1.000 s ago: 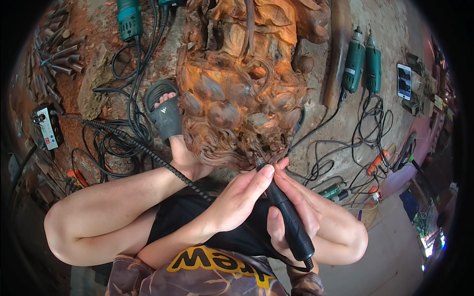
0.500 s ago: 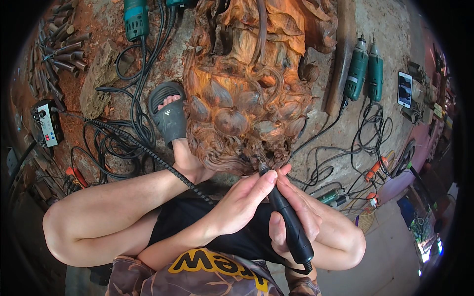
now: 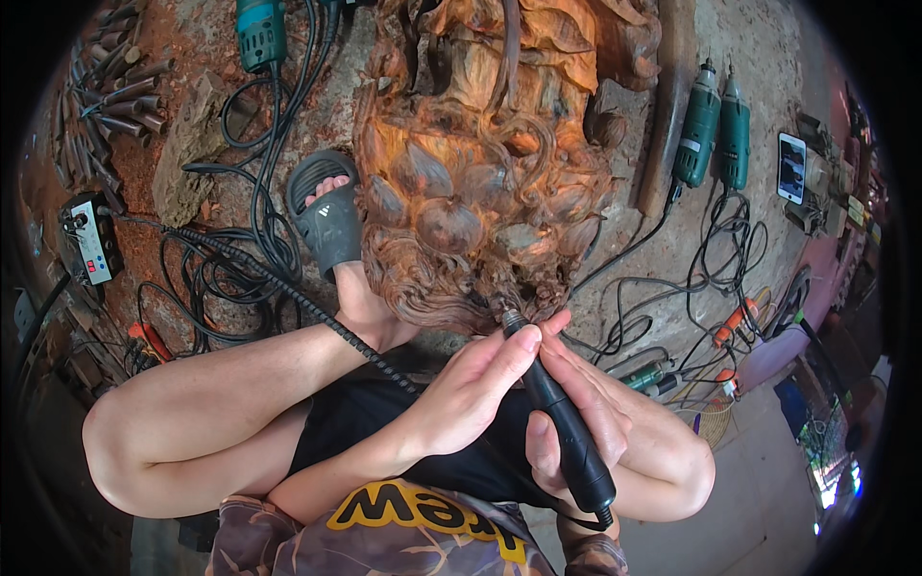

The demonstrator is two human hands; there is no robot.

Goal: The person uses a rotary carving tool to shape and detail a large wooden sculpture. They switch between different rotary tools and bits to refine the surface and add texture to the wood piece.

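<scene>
A large carved wooden sculpture (image 3: 451, 226), brown and orange with rounded bulges and curling strands, lies just beyond my lap. My right hand (image 3: 597, 408) wraps round the body of a black rotary carving handpiece (image 3: 573, 446), which slants up and left. Around its front end my left hand (image 3: 466, 389) is closed, the thumb pressed near the collar. The handpiece's metal tip meets the finely carved lower edge of the sculpture; the bit itself is too small to make out.
Green power tools (image 3: 696, 130) with tangled black cables (image 3: 715, 254) rest on the right, near a phone (image 3: 791, 168). On the left are a control box (image 3: 89, 245), another green tool (image 3: 260, 38), a rough block (image 3: 197, 154) and bundled sticks (image 3: 110, 91). My sandalled foot (image 3: 327, 216) flanks the sculpture.
The view has shifted slightly. Both hands keep their grip on the handpiece, whose tip stays at nearly the same spot on the sculpture.
</scene>
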